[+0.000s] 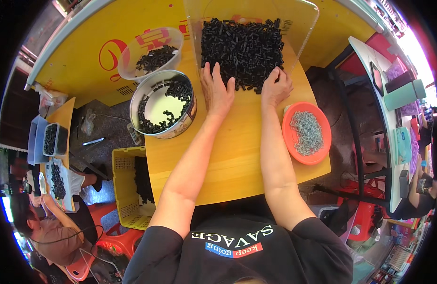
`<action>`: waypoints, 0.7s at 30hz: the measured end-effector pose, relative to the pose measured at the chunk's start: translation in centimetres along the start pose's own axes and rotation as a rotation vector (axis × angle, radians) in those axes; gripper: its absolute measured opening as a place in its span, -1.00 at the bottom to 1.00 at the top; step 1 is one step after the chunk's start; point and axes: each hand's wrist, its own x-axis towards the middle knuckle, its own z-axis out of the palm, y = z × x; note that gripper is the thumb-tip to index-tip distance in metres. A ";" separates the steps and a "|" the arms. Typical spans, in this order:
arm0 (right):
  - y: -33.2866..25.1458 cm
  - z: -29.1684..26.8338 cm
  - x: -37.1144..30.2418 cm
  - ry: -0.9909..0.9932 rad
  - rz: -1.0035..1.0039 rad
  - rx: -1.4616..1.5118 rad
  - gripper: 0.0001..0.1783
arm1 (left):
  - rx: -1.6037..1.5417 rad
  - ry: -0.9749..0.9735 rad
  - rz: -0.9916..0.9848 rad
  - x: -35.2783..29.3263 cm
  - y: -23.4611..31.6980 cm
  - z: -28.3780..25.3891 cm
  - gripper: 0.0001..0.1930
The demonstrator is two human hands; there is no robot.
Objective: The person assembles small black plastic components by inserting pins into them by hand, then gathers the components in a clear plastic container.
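Note:
A heap of small black tube-like plastic pieces (242, 49) lies in a clear plastic tray (311, 35) at the far side of the table. My left hand (217, 92) is at the heap's near left edge, fingers stretched and spread, thumb apart. At the near right edge, my right hand (277, 89) has its fingers bent in, thumb against the index finger; anything pinched there is too small to make out. Left of my left hand stands a round tin (157, 105) with more black pieces along its wall. An orange-red bowl (314, 159) of small silvery screw-like parts sits beside my right forearm.
Behind the tin, a clear plastic bowl (122, 60) holds more black pieces. A yellow crate (123, 189) stands on the floor by the table's (232, 175) left edge. Another person (57, 232) sits at lower left; a white table (395, 175) with a green bottle (402, 98) is at right.

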 end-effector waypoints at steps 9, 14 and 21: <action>-0.6 -0.8 0.0 -0.183 0.030 -0.108 -0.69 | 0.115 -0.122 0.022 0.0 0.5 -0.3 -0.57; -1.7 -1.2 -0.4 -0.121 -0.035 -0.143 -0.52 | 0.132 -0.142 0.071 0.0 0.6 -0.5 -0.52; -2.2 -1.3 -0.6 -0.196 -0.078 -0.201 -0.35 | 0.128 -0.125 0.008 0.2 1.3 -0.3 -0.36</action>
